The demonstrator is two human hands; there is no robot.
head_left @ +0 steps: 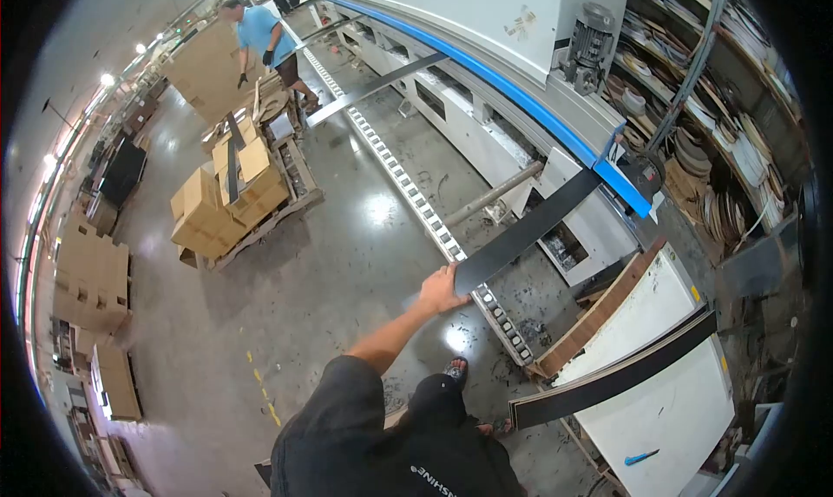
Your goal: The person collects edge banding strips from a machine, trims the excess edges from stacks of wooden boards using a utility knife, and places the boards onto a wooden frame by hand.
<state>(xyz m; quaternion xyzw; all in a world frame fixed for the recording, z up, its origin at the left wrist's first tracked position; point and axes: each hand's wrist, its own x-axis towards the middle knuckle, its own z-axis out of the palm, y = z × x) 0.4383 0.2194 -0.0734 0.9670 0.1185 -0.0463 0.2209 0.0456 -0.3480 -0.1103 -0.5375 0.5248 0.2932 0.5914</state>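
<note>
Well, long flat black board (pixel 529 235): near end at my left hand (pixel 441 291), above the narrow metal roller rail (pixel 408 187); far end by the near corner of the machine's bright-blue edge (pixel 623 188).
Long axis: runs from my left grip forward and rightward, across the rail.
Left grip: fingers clamped on the board's near end.
Right hand: out of view; I cannot tell its state.
Nearer hand: left, touching.

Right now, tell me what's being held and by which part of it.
The left hand holds a black strip by its near end, away from the machine; the right hand is out of view.
</note>
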